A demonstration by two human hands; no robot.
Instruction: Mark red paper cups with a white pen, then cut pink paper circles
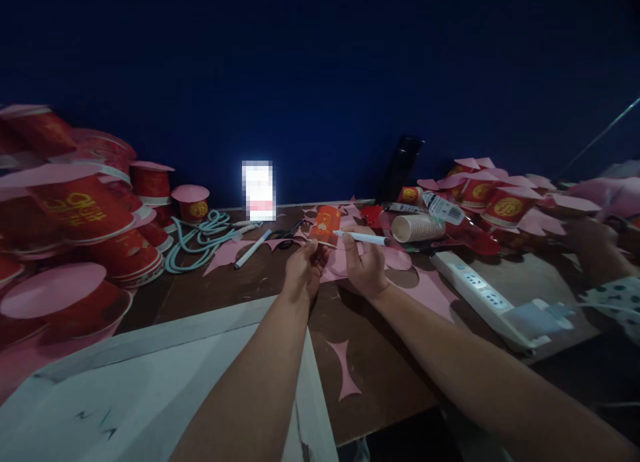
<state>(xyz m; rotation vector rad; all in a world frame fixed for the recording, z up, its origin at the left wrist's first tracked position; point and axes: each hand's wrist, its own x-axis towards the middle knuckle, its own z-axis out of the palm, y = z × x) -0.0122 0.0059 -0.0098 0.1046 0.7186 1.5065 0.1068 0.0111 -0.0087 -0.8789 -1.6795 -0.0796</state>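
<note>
My left hand (pixel 301 269) is closed on a red paper cup (pixel 327 225) with gold print, held upright above the brown table (pixel 240 282). My right hand (pixel 363 262) grips a white pen (pixel 361 237) that lies level, with its dark tip pointing right and its left end against the cup's side. Pink paper (pixel 425 292) and pink offcuts lie under and around both hands.
Stacks of red cups (pixel 75 215) capped with pink discs fill the left; more lie at back right (pixel 495 202). A teal cord (pixel 200 239), a second pen (pixel 253 249), scissors (pixel 290 235), a plain cup stack (pixel 417 227) and a white power strip (pixel 480 292) are nearby. Another person's arm (pixel 600 262) is at right.
</note>
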